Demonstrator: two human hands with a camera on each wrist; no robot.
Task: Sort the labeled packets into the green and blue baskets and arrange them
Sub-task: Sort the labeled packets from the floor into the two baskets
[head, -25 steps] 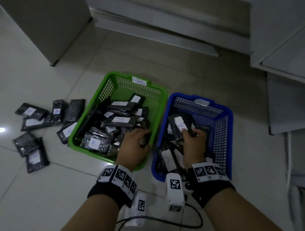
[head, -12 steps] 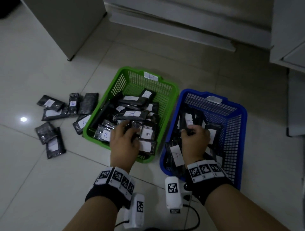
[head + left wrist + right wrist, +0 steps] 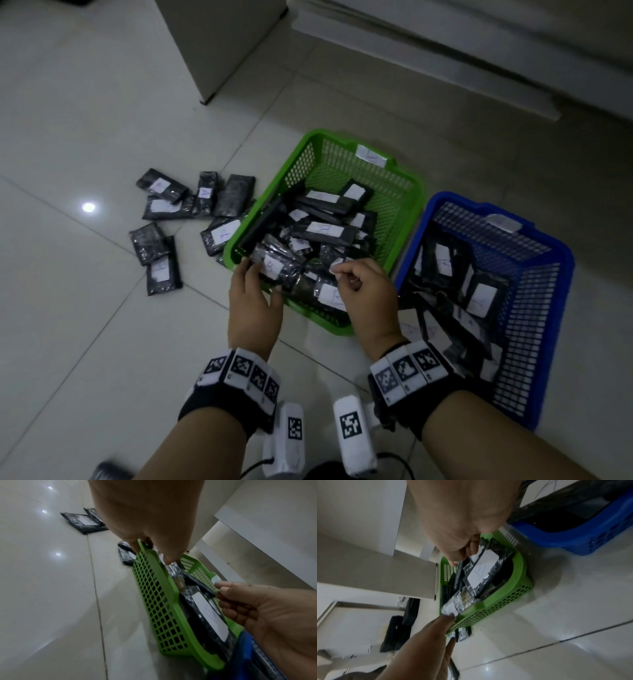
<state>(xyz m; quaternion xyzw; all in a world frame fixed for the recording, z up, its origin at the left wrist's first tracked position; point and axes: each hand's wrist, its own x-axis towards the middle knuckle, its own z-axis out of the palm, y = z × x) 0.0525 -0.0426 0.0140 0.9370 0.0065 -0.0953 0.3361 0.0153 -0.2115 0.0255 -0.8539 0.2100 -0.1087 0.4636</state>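
Observation:
The green basket (image 3: 412,212) holds several black packets with white labels, and the blue basket (image 3: 561,274) to its right holds several more. My left hand (image 3: 260,279) is at the green basket's near-left corner and grips a labeled packet (image 3: 274,269) that lies on the rim there. My right hand (image 3: 342,274) hovers over the green basket's near edge with its fingers curled, pinching the edge of a packet (image 3: 337,263). Below it lies another labeled packet (image 3: 481,570). In the left wrist view my fingers (image 3: 169,559) straddle the green rim (image 3: 154,595).
Several loose labeled packets (image 3: 191,212) lie on the tiled floor left of the green basket. A white cabinet corner (image 3: 219,51) stands at the back left and a low ledge (image 3: 445,61) runs along the back. Cables trail near my wrists.
My right hand left the blue basket and came over the green basket's near edge. My left hand slid to the green basket's near-left corner and took a packet. My head turned left.

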